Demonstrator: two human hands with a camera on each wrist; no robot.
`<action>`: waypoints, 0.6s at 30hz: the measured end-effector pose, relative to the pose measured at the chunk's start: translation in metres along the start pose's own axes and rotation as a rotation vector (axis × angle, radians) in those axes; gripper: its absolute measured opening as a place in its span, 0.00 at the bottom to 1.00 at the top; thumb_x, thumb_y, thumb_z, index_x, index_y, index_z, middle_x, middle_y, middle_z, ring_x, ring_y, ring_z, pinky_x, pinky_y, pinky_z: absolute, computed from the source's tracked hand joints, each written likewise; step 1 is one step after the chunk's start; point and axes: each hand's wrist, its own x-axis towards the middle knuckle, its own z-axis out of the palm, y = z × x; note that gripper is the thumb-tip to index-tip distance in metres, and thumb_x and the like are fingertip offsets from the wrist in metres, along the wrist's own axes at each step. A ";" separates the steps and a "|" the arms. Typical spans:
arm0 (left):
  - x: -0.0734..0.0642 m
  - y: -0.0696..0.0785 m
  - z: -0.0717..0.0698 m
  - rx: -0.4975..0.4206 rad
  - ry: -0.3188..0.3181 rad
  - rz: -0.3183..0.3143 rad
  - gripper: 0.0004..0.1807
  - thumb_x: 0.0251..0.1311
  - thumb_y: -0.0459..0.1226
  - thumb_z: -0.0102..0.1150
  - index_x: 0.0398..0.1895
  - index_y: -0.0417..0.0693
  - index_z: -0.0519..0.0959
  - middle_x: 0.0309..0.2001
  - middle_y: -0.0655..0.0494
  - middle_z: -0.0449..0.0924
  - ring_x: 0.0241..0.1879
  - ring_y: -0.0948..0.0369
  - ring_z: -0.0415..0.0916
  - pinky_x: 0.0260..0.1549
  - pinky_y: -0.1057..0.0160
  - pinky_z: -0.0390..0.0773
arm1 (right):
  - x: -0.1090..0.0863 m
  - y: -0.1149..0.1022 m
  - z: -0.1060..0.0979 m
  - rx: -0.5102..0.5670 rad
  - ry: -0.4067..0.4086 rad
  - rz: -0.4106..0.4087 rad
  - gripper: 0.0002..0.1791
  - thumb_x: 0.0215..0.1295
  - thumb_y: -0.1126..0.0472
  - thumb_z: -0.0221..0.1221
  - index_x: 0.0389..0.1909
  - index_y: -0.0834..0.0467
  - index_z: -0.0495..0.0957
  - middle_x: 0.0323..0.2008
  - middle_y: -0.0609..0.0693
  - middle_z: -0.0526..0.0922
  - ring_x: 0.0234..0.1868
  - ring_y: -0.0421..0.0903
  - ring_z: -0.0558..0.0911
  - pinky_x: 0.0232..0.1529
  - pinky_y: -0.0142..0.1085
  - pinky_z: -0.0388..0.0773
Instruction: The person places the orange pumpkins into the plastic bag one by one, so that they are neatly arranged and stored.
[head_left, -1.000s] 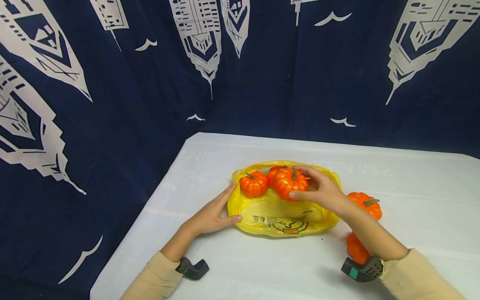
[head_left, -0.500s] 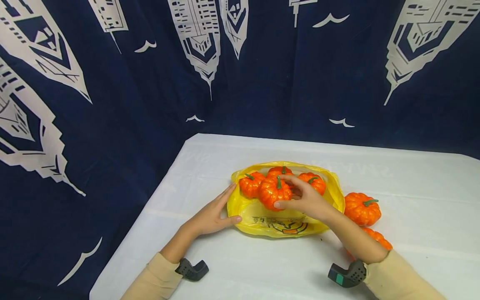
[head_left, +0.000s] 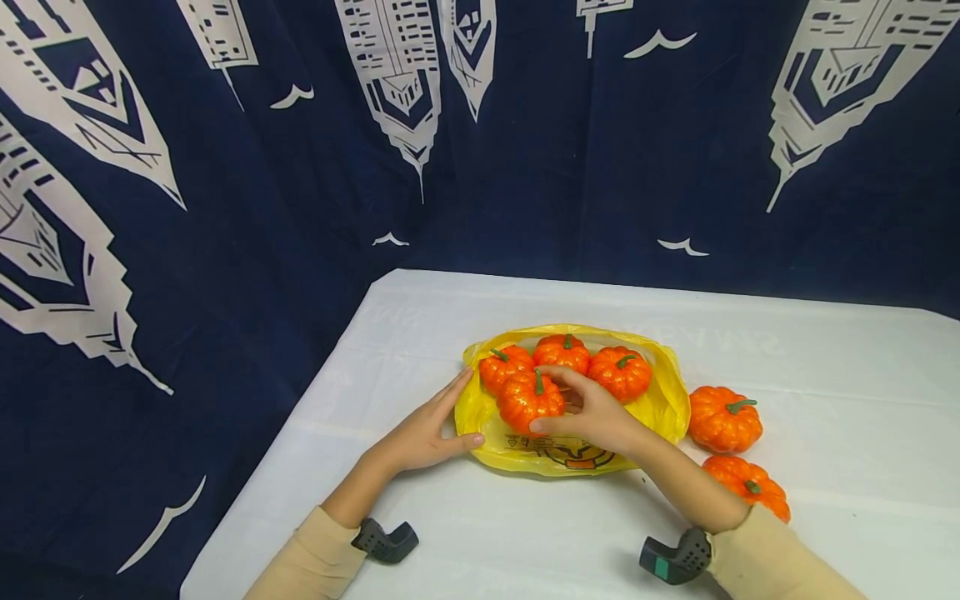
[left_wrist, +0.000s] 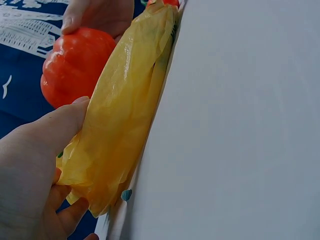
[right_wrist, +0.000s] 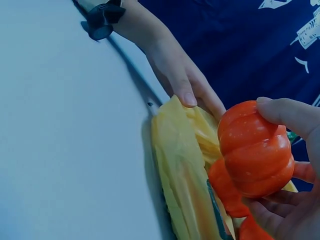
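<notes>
A yellow plastic bag (head_left: 670,404) lies on the white table with its mouth spread wide. Inside it, three shiny orange toy pumpkins with green stems sit along the back: a left pumpkin (head_left: 504,360), a middle pumpkin (head_left: 564,352) and a right pumpkin (head_left: 621,379). My right hand (head_left: 600,417) grips a fourth pumpkin (right_wrist: 255,150) between thumb and fingers, above the front left of the bag. My left hand (head_left: 427,433) rests with extended fingers along the bag's left side, the thumb (left_wrist: 65,120) at its rim. My right palm hides part of the bag's floor.
Right of the bag, two more pumpkins stand on the table: a back one (head_left: 726,425) touching the bag's edge and a front one (head_left: 753,483) partly behind my right forearm. A navy curtain (head_left: 525,208) with white building prints hangs behind the table (head_left: 847,375).
My right hand has carried the pumpkin leftward and toward me across the bag, uncovering the middle and right pumpkins inside. My left hand has stayed at the bag's left side.
</notes>
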 end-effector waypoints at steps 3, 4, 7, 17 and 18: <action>0.000 -0.001 0.000 0.003 0.002 -0.001 0.52 0.61 0.54 0.63 0.79 0.54 0.42 0.78 0.58 0.40 0.75 0.56 0.43 0.70 0.48 0.51 | 0.001 0.001 0.005 0.011 -0.009 -0.005 0.44 0.55 0.54 0.72 0.70 0.61 0.62 0.64 0.62 0.71 0.60 0.58 0.75 0.58 0.46 0.74; 0.000 -0.001 0.001 0.003 0.004 -0.002 0.52 0.60 0.54 0.63 0.79 0.54 0.42 0.78 0.58 0.40 0.75 0.56 0.43 0.70 0.48 0.51 | 0.001 0.002 0.006 0.013 -0.011 -0.006 0.44 0.55 0.54 0.72 0.70 0.60 0.63 0.63 0.62 0.71 0.59 0.58 0.75 0.58 0.46 0.75; 0.000 -0.001 0.001 0.003 0.007 -0.002 0.52 0.60 0.55 0.62 0.79 0.55 0.43 0.78 0.58 0.40 0.74 0.55 0.44 0.69 0.47 0.52 | 0.002 0.003 0.011 0.020 -0.017 -0.013 0.43 0.55 0.55 0.71 0.70 0.60 0.63 0.63 0.62 0.71 0.59 0.58 0.76 0.57 0.46 0.75; 0.000 -0.001 0.001 0.000 0.002 -0.006 0.52 0.60 0.56 0.62 0.79 0.55 0.43 0.78 0.57 0.40 0.74 0.54 0.44 0.69 0.47 0.52 | 0.005 0.009 0.021 0.053 -0.046 -0.013 0.43 0.56 0.57 0.71 0.70 0.61 0.62 0.60 0.62 0.73 0.56 0.57 0.77 0.54 0.44 0.78; 0.000 -0.001 0.001 0.001 0.001 -0.006 0.52 0.60 0.56 0.62 0.79 0.55 0.42 0.78 0.58 0.40 0.74 0.54 0.44 0.69 0.47 0.52 | 0.006 0.010 0.022 0.052 -0.047 -0.013 0.43 0.56 0.57 0.71 0.70 0.61 0.62 0.60 0.62 0.73 0.57 0.57 0.77 0.54 0.44 0.78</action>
